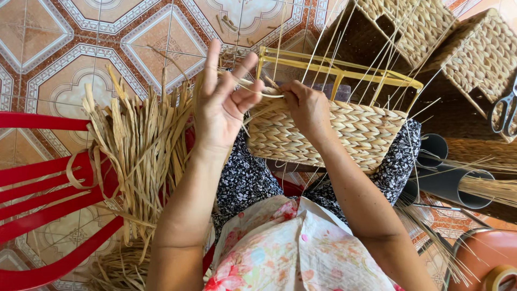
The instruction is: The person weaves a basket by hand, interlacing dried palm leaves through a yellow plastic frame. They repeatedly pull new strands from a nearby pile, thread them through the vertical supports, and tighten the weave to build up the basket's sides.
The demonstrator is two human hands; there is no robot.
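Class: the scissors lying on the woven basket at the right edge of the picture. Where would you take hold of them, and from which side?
Grip the scissors by their two black handle loops, the lower end nearest the person, coming from below. The metal blades point up and away toward the frame edge, and the loops lie open on top of the finished basket, so probably nothing blocks fingers there.

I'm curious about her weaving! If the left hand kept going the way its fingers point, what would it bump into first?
The left hand points up and away, toward the tiled floor. Nothing clearly stands before it but a thin strand across its fingers; depth is hard to judge.
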